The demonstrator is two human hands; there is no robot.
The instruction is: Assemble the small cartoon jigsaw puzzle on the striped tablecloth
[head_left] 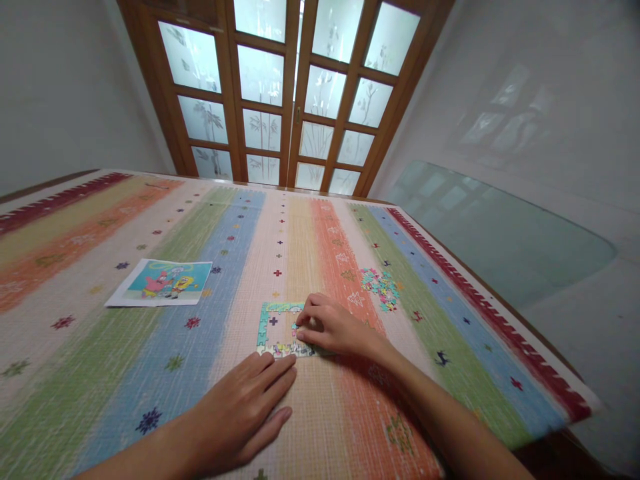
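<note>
A partly assembled jigsaw puzzle [262, 330] lies on the striped cloth, its joined edge pieces forming a frame around bare cloth. My right hand [327, 325] is over the frame's right part, thumb and forefinger pinched on a small puzzle piece [295, 329] with pink and teal on it. The hand hides the frame's right side. My left hand [253, 400] rests flat with fingers stretched out, the fingertips at the puzzle's lower edge. A heap of loose puzzle pieces [383, 288], mostly teal, lies beyond my right hand, on the right.
A printed cartoon picture [173, 283] lies on the left of the table. The tablecloth [195, 373] has coloured stripes, and its edge runs along the right. Behind the table stand wooden doors with frosted panes [263, 73]. A pale wall [565, 100] is on the right.
</note>
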